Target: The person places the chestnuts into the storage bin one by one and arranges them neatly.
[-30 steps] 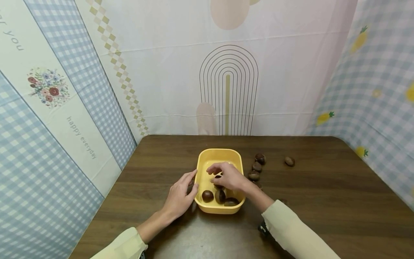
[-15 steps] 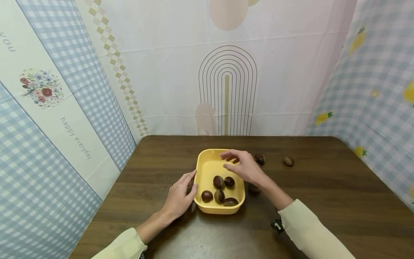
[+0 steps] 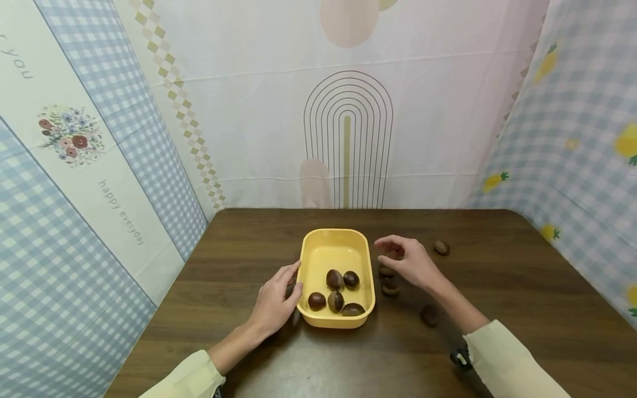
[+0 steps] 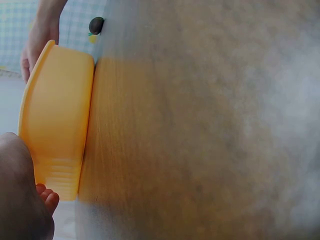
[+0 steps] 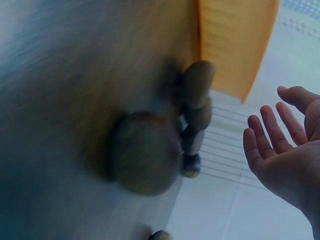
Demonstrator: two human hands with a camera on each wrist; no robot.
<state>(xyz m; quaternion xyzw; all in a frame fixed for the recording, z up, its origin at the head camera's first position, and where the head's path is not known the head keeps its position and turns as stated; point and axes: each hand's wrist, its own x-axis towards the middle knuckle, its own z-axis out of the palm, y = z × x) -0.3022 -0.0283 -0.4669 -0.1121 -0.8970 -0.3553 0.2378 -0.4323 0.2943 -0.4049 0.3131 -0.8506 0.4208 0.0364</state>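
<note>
A yellow rectangular container point(image 3: 335, 320) stands on the table with several brown chestnuts point(image 3: 334, 279) in its nearer half. My left hand point(image 3: 273, 304) rests against the container's left side, thumb and fingertips at the rim. In the left wrist view, its other fingers point(image 4: 48, 198) lie bent beside the ridged outer wall. Just right of the container, my right hand point(image 3: 410, 262) hovers with fingers apart over a row of loose chestnuts point(image 3: 390, 286), partly covering them. The right wrist view shows that hand point(image 5: 287, 145) holding nothing, above the row.
One chestnut point(image 3: 441, 247) lies apart at the far right, and another point(image 3: 429, 315) sits nearer, by the right forearm. The brown wooden table point(image 3: 239, 237) ends at a patterned white cloth point(image 3: 259, 121) at the back. Checked cloth point(image 3: 587, 182) hangs to the right.
My right hand has let go of a chestnut in the container, come out over the right rim and moved to the loose row. My left hand stays at the container's side.
</note>
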